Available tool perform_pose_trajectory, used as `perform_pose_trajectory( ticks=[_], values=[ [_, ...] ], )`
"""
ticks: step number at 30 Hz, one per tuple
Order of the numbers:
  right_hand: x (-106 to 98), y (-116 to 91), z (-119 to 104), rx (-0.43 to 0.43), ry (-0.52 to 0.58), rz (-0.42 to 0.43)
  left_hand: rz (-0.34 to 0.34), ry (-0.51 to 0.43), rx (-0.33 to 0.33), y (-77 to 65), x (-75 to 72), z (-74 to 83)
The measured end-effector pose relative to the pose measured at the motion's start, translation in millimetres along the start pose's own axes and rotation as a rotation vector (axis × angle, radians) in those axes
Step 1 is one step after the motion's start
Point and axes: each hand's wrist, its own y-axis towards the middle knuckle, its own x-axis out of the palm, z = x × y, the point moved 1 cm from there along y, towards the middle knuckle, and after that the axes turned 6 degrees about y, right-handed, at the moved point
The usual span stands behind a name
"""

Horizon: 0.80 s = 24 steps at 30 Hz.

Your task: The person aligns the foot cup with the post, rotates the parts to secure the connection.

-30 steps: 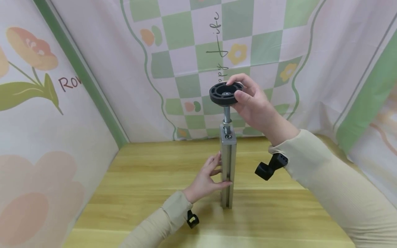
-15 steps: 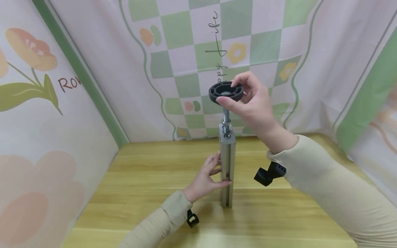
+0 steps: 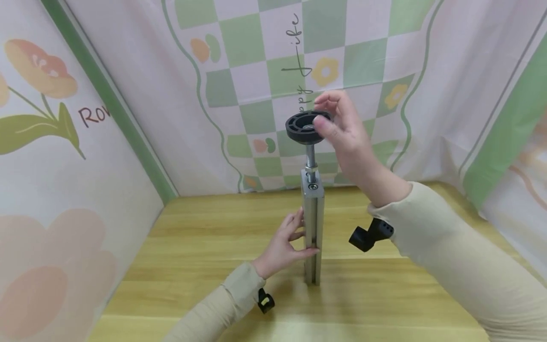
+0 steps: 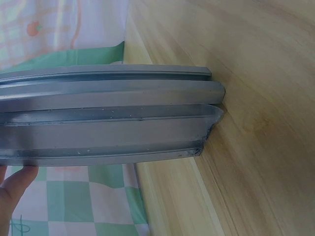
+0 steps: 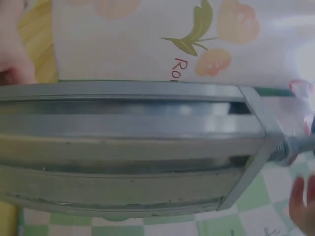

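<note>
An aluminium profile (image 3: 313, 232) stands upright on the wooden table, capped by a metal end plate (image 3: 313, 186) with a bolt head in it. My left hand (image 3: 279, 249) grips its lower half, thumb across the near face and fingers at the far left side. From the plate rises the threaded stem (image 3: 310, 156) of a levelling foot, with a hex nut (image 3: 311, 168) low on it. The foot's round black base (image 3: 296, 131) faces up. My right hand (image 3: 352, 137) is at its right side, thumb overlapping the rim and loosely bent fingers raised above the far edge.
The wooden table (image 3: 205, 228) meets a curtain (image 3: 252, 90) with green checks behind the profile. A flower-printed sheet (image 3: 85, 190) closes the left side and another hangs at right. Black camera mounts (image 3: 367, 236) sit on both wrists.
The right thumb swept round the near rim, then moved back right, and the fingers lifted off the far edge. The left hand keeps its hold on the profile.
</note>
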Motion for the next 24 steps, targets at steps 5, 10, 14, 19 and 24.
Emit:
perform_pose_trajectory(
  ticks=[5,10,14,19,24],
  values=[
    [-13.6,12.1,10.8,0.195,0.473,-0.250,0.011,0.004,0.020,0.1,-0.2,-0.3],
    [-22.1,13.4,16.5,0.336,0.693,-0.365,0.007,0.007,0.011,-0.3,-0.1,-0.1],
    [-22.1,12.2,20.1,0.358,0.823,-0.411,-0.002,-0.005,-0.010,-1.2,-0.3,0.4],
    [-18.3,11.2,19.4,0.358,0.841,-0.421,-0.002,-0.012,-0.014,-1.7,-0.3,0.7],
    [-14.9,8.8,16.1,0.330,0.715,-0.362,0.009,-0.006,0.006,-0.6,-0.2,0.6]
  ],
)
